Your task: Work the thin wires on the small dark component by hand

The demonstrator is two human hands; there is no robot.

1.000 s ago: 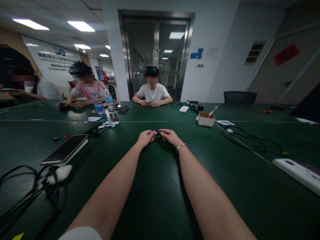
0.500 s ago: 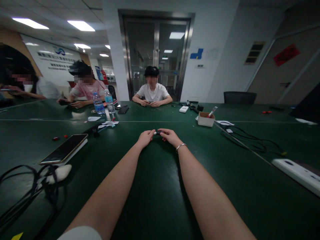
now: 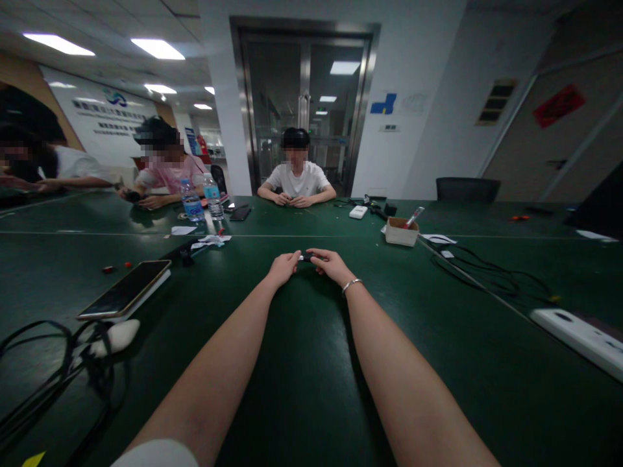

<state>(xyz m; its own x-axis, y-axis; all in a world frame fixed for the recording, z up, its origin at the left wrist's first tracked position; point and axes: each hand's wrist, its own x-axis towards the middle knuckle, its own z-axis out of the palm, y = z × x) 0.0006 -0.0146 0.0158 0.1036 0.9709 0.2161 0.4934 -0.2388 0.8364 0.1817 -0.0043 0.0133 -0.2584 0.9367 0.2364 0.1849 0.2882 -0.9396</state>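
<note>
The desk [image 3: 302, 395] is smooth, dark green and faintly glossy. Just above it, between the left hand [image 3: 283, 271] and right hand [image 3: 331, 264], is a small, stubby black gadget [image 3: 307, 258], shiny and silvery toward the left; each grip pinches one end.

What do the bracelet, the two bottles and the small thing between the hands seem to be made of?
Bracelet: probably polished metal, silvery with bright glints.
Bottles: likely clear plastic, see-through around the labels.
Small thing: dark body, perhaps plastic, with a shiny, metal-looking end by the left hand; too small to be sure.
</note>
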